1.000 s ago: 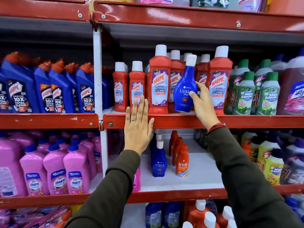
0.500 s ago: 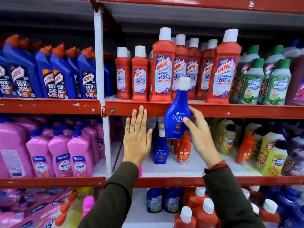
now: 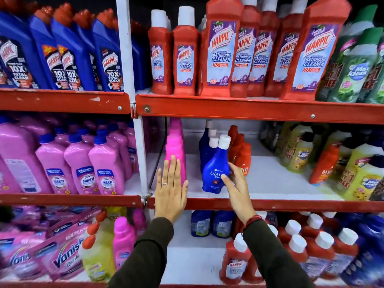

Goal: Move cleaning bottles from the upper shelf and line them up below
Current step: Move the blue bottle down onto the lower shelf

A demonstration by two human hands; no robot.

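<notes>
My right hand grips a blue Ujala bottle with a white cap, holding it tilted just above the white floor of the lower shelf. Right behind it stand more blue Ujala bottles in a row, and red Revive bottles are beside it on the right. My left hand is flat with fingers straight, raised in front of a pink bottle and the shelf's red front rail. The upper shelf carries red Harpic bathroom cleaner bottles.
Blue Harpic bottles fill the upper left bay, pink Shakti bottles the bay below. Green and yellow Max Kleen bottles stand at the right. A white upright post divides the bays. Red Harpic bottles and Vanish packs lie on the bottom shelf.
My right hand has carried the blue Ujala bottle down from the upper shelf into the lower shelf. My left hand dropped with it, and the view tilted downward.
</notes>
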